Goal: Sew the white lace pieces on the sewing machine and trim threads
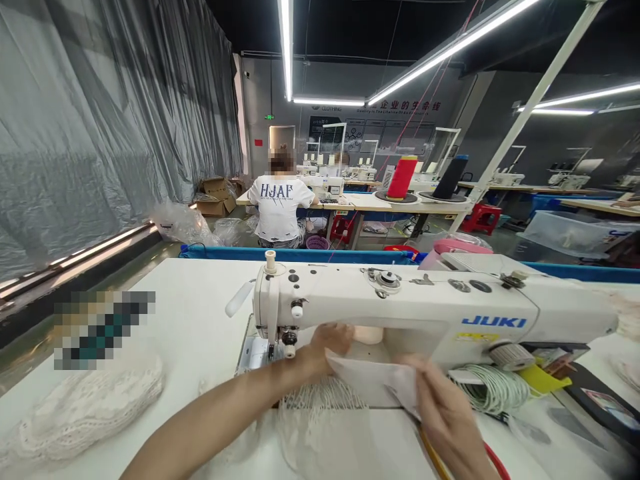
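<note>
A white JUKI sewing machine stands on the white table. My left hand is closed on the far edge of a piece of white cloth, just right of the needle and presser foot. My right hand pinches the near right part of the same cloth, under the machine's arm. White lace or fringe trim lies beneath the cloth toward me.
A heap of white lace lies at the table's left front. Coiled white cord and a yellow piece sit right of the machine. Red and dark thread cones stand behind. A person in a white shirt sits at a far table.
</note>
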Motion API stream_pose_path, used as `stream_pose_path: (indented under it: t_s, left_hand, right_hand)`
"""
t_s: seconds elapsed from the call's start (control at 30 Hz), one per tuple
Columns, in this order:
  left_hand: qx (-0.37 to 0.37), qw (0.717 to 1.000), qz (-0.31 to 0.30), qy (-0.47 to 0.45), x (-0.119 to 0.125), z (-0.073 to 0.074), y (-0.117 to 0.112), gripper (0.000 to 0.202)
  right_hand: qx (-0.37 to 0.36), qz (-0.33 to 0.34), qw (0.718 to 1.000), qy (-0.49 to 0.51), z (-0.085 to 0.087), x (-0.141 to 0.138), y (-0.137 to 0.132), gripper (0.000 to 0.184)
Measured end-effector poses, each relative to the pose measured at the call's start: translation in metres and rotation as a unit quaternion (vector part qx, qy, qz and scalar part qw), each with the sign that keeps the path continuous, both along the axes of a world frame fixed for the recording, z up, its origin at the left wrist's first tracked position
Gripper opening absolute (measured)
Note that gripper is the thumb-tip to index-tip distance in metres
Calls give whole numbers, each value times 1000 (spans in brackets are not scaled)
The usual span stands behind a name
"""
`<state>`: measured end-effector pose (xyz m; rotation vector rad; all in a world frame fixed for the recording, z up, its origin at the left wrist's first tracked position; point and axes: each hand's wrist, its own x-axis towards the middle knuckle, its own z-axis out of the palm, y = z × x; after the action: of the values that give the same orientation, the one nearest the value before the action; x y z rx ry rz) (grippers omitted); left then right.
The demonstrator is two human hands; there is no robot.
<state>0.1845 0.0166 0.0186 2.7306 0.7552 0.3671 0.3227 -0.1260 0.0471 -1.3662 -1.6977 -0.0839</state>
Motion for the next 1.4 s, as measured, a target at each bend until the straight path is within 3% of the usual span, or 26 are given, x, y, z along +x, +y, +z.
stream_pose_path:
  t_s: [0.07,0.17,0.23,0.3,0.37,0.43,0.53,0.63,0.67,0.87,0.93,1.07,1.27,1.4]
  left_hand:
    - [-55,998,2,-11,-1,12,-7,31]
    - [-139,988,-10,-72,-10,35,-34,38]
    - [-251,960,-47,-113,-22,49,-60,44]
    - [-471,864,-49,-172,-38,59,-84,56]
    - [-582,785,17,-212,-54,65,-103,63]
    - [-581,777,85,-225,-70,69,-117,46]
    - [-556,800,90,-206,-93,70,-129,42]
    - [-526,824,82,-193,-117,66,-138,42]
    - [-526,823,85,-197,-125,64,-141,41]
    - [-612,757,96,-208,-170,47,-164,29]
    - [-627,742,102,-213,-181,42,-170,23]
    - [-669,700,102,-228,-196,38,-176,21]
    - [-669,692,110,-247,-206,35,-174,17]
    - [-686,671,122,-252,-210,30,-178,29]
  right_hand:
    - [-79,-29,992,99,15,-3,-18,17]
    - [-198,-10,960,200,31,-11,-24,33]
    - [-229,1,949,219,35,-18,-23,39]
    - [-255,13,935,246,36,-26,-25,43]
    - [-295,55,917,262,34,-34,-32,49]
    - [-323,115,914,218,32,-44,-43,51]
    - [-291,123,945,86,28,-64,-60,62]
    - [-273,100,953,83,24,-86,-69,27]
    - [-285,108,946,110,23,-92,-70,28]
    - [-410,189,839,305,13,-123,-75,40]
    - [-425,200,817,334,11,-132,-77,42]
    - [-433,206,803,352,7,-144,-79,43]
    - [-444,198,792,369,-2,-153,-75,45]
    - [-452,202,791,360,-4,-153,-75,45]
